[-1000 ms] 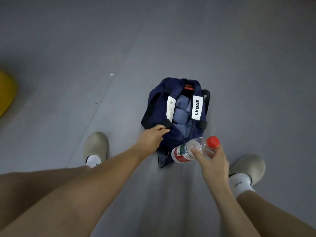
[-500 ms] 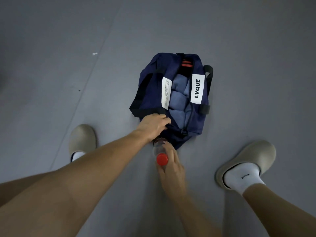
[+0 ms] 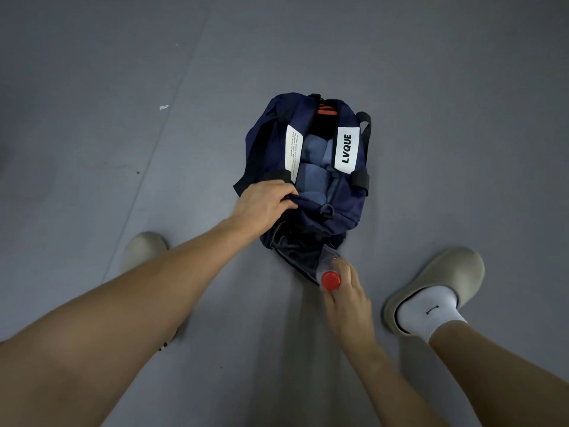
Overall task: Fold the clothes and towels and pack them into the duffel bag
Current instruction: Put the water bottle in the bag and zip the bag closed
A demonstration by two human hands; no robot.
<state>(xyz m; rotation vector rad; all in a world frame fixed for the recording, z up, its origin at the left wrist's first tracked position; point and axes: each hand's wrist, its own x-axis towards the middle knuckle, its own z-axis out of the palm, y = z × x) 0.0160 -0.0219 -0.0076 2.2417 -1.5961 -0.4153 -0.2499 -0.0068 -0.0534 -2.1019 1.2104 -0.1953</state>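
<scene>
1. A navy duffel bag is set on the grey floor, with folded blue cloth seen inside.
2. Its near edge is gripped by the left hand.
3. A red-capped bottle is held at the end pocket by the right hand.

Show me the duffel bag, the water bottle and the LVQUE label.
duffel bag (image 3: 338, 215), head view, navy wall near the opening.
water bottle (image 3: 327, 263), head view, clear body below the cap.
LVQUE label (image 3: 347, 149), head view, middle of white patch.
</scene>
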